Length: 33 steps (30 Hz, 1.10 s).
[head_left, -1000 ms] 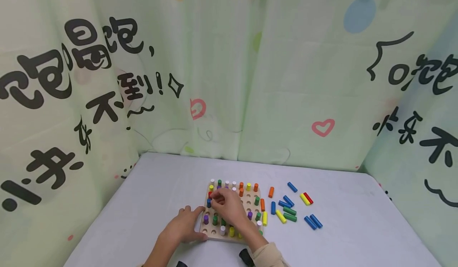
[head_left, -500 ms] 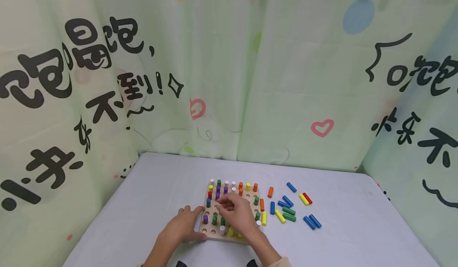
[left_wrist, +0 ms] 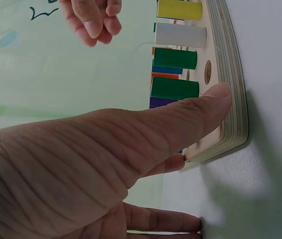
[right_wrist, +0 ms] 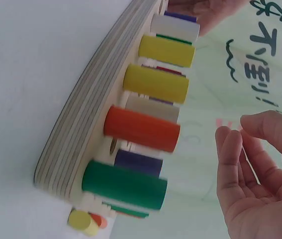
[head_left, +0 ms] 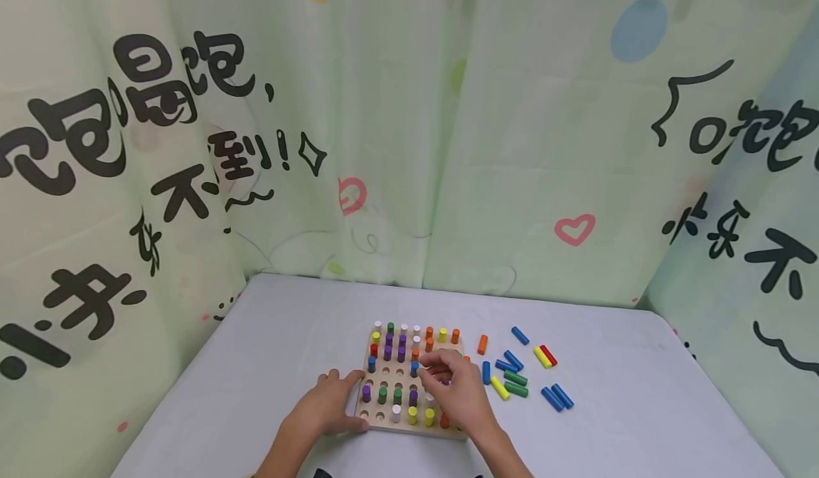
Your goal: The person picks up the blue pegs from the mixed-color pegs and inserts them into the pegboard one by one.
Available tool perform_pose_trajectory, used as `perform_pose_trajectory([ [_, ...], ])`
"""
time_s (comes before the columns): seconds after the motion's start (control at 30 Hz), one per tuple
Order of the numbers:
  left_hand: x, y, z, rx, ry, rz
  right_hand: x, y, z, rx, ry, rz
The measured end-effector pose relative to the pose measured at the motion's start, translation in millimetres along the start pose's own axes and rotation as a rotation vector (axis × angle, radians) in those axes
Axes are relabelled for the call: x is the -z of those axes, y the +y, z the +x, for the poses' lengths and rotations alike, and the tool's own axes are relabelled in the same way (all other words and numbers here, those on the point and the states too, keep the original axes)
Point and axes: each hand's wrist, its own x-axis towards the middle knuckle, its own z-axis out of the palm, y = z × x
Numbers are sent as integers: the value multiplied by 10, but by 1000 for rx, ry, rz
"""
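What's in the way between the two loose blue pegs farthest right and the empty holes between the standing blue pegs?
In the head view, a loose green peg, a loose yellow peg beside it and the right hand, over the board, are along that line. The pegs lie flat, probably easy to pass over.

The left grip (head_left: 326, 402) lies with thumb and forefinger spread apart; the right grip (head_left: 458, 387) has bent fingers, thumb near fingertips.

Wooden board (left_wrist: 232, 64); colourful upright pegs (right_wrist: 141, 128)
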Motion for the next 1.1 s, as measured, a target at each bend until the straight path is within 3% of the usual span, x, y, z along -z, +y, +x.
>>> perform_pose_trajectory([
  [0.4,3,-1,-3,-6,6,12,237,154,-10,-75,131,-29],
  [1.1,12,5,-9,-4,-3,7,571,423,-34,-221,219,-109],
])
